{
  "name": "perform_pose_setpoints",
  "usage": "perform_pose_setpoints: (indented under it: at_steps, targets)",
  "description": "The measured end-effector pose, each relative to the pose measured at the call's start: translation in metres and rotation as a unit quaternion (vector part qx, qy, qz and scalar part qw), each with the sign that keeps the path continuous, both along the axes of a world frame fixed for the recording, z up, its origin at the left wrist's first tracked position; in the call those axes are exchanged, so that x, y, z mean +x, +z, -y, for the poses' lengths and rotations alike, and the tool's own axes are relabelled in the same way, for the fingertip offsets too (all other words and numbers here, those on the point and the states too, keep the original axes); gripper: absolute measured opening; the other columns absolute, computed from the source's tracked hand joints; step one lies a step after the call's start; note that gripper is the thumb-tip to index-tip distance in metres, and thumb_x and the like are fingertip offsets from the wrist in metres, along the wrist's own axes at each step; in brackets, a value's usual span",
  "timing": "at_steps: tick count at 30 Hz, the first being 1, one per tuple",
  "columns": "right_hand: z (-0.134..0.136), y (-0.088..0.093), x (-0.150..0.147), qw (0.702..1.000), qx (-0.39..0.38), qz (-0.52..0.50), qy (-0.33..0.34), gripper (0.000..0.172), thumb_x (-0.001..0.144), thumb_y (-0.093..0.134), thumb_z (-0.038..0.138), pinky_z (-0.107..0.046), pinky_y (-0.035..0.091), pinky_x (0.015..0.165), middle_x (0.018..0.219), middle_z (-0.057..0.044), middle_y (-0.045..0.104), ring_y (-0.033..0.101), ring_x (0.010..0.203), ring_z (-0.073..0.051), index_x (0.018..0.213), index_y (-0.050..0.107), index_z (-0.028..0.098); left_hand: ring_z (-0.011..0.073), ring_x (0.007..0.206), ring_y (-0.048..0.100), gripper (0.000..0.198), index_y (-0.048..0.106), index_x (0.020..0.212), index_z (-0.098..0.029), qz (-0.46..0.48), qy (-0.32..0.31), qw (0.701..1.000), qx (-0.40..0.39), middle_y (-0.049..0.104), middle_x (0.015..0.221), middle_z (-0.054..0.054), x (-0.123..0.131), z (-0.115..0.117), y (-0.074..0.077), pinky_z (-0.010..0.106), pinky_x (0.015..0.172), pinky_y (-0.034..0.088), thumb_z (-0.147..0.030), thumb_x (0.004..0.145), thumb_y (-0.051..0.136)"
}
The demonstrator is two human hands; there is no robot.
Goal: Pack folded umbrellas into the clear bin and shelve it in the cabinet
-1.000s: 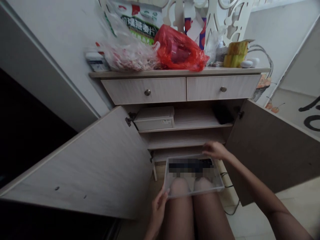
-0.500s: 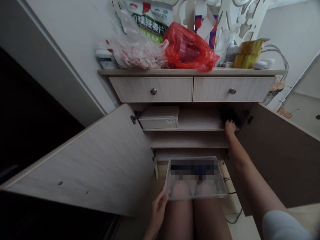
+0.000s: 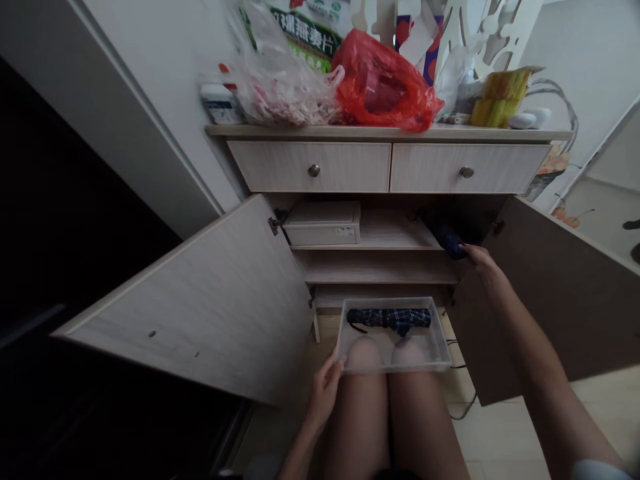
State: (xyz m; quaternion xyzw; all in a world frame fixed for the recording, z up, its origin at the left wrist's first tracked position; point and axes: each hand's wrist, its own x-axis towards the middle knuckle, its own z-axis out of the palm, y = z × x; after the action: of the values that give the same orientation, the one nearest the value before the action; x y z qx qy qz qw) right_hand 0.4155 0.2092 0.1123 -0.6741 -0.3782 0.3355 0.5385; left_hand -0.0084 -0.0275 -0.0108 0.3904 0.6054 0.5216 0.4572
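Observation:
A clear plastic bin (image 3: 436,341) rests on my knees before an open cabinet, and a folded plaid umbrella (image 3: 390,319) lies across its far end. My left hand (image 3: 326,389) grips the bin's near left corner. My right hand (image 3: 481,258) reaches to the right end of the upper shelf (image 3: 387,233) and closes on a dark blue object (image 3: 449,238), which it draws out over the shelf edge. Most of that object sits in shadow.
Both cabinet doors (image 3: 210,300) stand wide open on either side. A white box (image 3: 323,224) sits on the upper shelf's left. Two closed drawers (image 3: 310,167) are above. Plastic bags, including a red bag (image 3: 383,87), crowd the top. A cable (image 3: 463,410) lies on the floor.
My right hand left the bin's far edge, reached into the upper shelf's dark right corner, and now pulls a dark blue object toward the shelf edge. The left hand stayed on the bin.

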Motion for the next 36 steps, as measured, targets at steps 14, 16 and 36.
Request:
perform_pose_setpoints:
  at_steps: [14, 16, 36]
  targets:
    - [0.149, -0.018, -0.042, 0.915, -0.038, 0.053, 0.398, 0.057, 0.064, 0.079, 0.056, -0.032, 0.054, 0.073, 0.093, -0.011, 0.075, 0.068, 0.081, -0.022, 0.101, 0.077, 0.013, 0.0350, 0.119, 0.064, 0.072, 0.076, 0.107, -0.016, 0.006, -0.027, 0.999, 0.018, 0.072, 0.119, 0.014, 0.001, 0.002, 0.002, 0.048, 0.104, 0.049, -0.070, 0.059, 0.074]
    - [0.156, -0.028, -0.053, 0.897, -0.044, 0.088, 0.431, 0.052, 0.070, 0.073, 0.052, -0.034, 0.055, 0.074, 0.094, -0.011, 0.076, 0.069, 0.083, -0.024, 0.102, 0.077, 0.012, 0.0348, 0.119, 0.064, 0.071, 0.076, 0.108, -0.017, -0.003, -0.028, 0.999, 0.018, 0.071, 0.120, 0.014, 0.001, 0.002, 0.003, 0.048, 0.103, 0.050, -0.069, 0.060, 0.074]
    - [0.112, -0.033, -0.092, 0.723, 0.051, 0.515, 0.458, 0.025, 0.083, 0.070, 0.033, -0.032, 0.047, 0.090, 0.105, -0.007, 0.071, 0.063, 0.102, -0.023, 0.105, 0.073, 0.024, 0.0344, 0.108, 0.069, 0.079, 0.078, 0.099, -0.017, 0.013, -0.021, 1.000, -0.017, 0.077, 0.105, 0.012, -0.005, 0.001, 0.000, 0.048, 0.102, 0.051, -0.080, 0.052, 0.073]
